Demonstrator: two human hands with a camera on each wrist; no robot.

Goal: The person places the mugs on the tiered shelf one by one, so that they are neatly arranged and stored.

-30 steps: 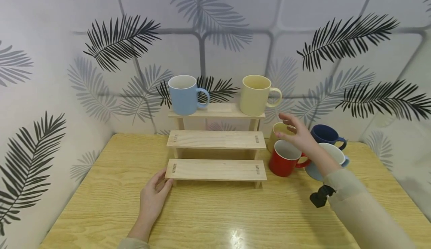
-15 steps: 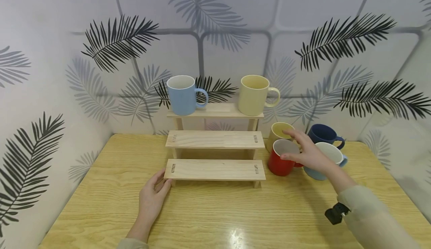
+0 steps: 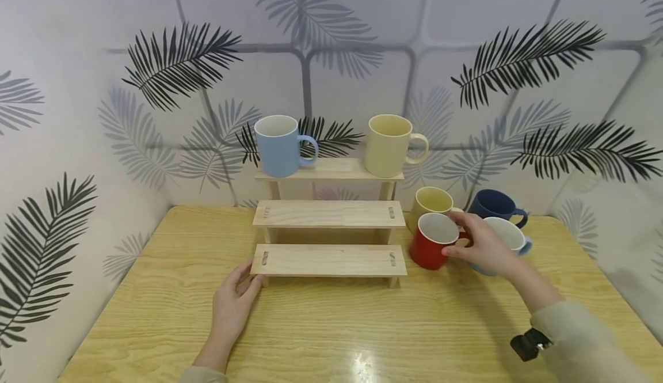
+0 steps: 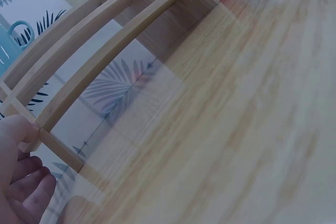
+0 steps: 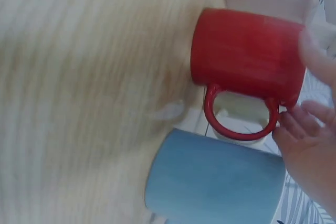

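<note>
At the left end of the lowest step of a three-tier wooden rack (image 3: 328,260), my left hand (image 3: 234,302) grips the corner with thumb and forefinger. The left wrist view shows that hand (image 4: 23,174) with its other fingers curled below the corner. My right hand (image 3: 484,246) is around the handle side of a red mug (image 3: 429,249), thumb on the near side and fingers behind. Seen from the right wrist, the red mug (image 5: 247,53) stands on the table, my fingertips by the top of its handle and the thumb across its rim.
A light blue mug (image 3: 279,150) and a cream mug (image 3: 387,150) stand on the top tier. Crowded around the red mug are a yellow mug (image 3: 432,200), a navy mug (image 3: 492,203) and another light blue mug (image 3: 505,233). A leaf-patterned wall (image 3: 342,95) rises behind the table.
My right hand has come down and forward from above the yellow mug to the red mug, its thumb and fingers closing in around it. The left hand stays at the rack corner.
</note>
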